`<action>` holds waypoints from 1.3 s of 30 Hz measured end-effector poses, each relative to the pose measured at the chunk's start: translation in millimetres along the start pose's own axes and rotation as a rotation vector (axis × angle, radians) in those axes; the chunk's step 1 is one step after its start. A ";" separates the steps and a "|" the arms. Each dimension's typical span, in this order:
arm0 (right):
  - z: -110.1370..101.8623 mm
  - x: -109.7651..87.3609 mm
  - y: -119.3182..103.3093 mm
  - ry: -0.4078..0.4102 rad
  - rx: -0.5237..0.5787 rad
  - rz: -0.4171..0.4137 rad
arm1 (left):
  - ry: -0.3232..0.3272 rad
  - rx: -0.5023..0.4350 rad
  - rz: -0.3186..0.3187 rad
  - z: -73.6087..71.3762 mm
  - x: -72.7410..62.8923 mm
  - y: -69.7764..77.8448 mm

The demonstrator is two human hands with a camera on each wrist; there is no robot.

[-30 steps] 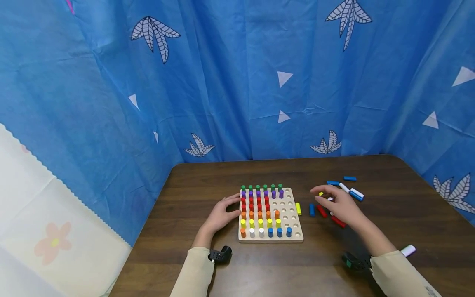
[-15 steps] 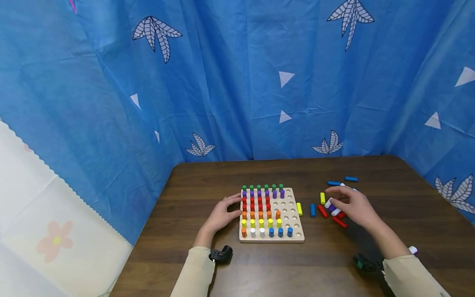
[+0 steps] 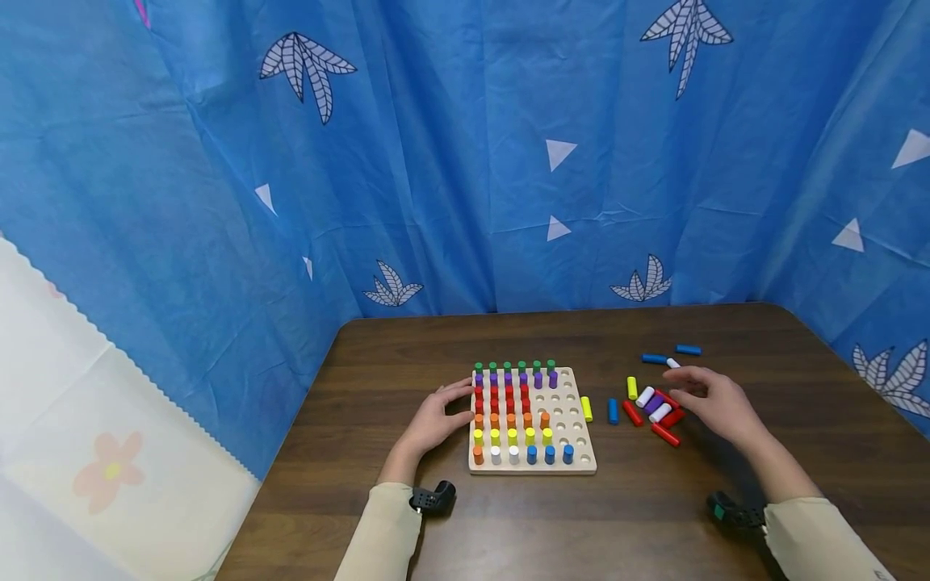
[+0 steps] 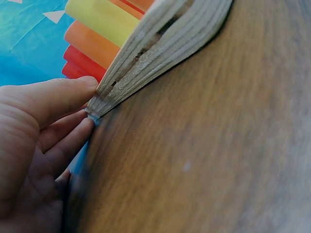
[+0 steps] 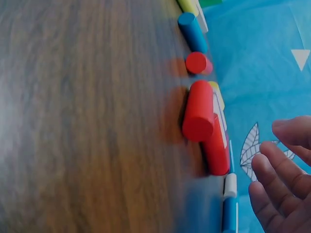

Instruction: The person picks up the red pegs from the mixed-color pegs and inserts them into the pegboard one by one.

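Note:
A wooden pegboard with rows of coloured pegs lies on the table. My left hand rests against its left edge, thumb and fingertips touching the side; in the left wrist view the thumb meets the edge beside red pegs. My right hand hovers with parted, relaxed fingers over the right end of the loose pegs, holding nothing. Nearest to it lie a purple peg, a white peg and red pegs. The hand hides part of the pile.
A yellow peg lies right beside the board and a blue peg a little further right. Two blue pegs are farther back. A blue curtain hangs behind the brown table.
My right hand has shifted rightward across the loose pegs, uncovering yellow, white, purple and red ones and covering others at the right. The left hand stays at the board's edge.

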State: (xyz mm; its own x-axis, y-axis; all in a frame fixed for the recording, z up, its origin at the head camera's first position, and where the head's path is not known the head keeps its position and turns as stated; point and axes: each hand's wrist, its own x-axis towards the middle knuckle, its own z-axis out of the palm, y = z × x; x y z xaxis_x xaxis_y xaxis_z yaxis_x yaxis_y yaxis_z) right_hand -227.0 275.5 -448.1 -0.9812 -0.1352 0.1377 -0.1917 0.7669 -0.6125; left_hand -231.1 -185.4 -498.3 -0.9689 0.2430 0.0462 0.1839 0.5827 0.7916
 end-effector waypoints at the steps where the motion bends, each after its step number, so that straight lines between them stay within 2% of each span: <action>1: 0.2 -0.1 1.5 -0.003 0.002 0.007 | -0.001 0.000 0.001 0.1 -0.1 -0.1; 17: 8.2 2.9 15.6 -0.057 -0.024 0.056 | -0.004 -0.002 -0.001 -0.3 -1.4 -1.0; 33: 11.4 8.2 23.9 -0.070 -0.022 0.060 | 0.001 -0.003 -0.004 0.8 0.7 -1.3; 39: 14.3 8.8 23.8 -0.082 -0.024 0.086 | 0.002 -0.013 -0.003 -0.1 0.0 -1.2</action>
State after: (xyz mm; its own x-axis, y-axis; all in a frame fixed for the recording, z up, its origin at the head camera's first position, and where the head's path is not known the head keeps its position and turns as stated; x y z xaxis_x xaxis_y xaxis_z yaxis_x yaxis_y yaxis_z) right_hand -240.4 283.6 -472.5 -0.9928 -0.1183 0.0212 -0.1073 0.7926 -0.6002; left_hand -231.4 -186.1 -499.1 -0.9699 0.2392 0.0448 0.1784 0.5736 0.7995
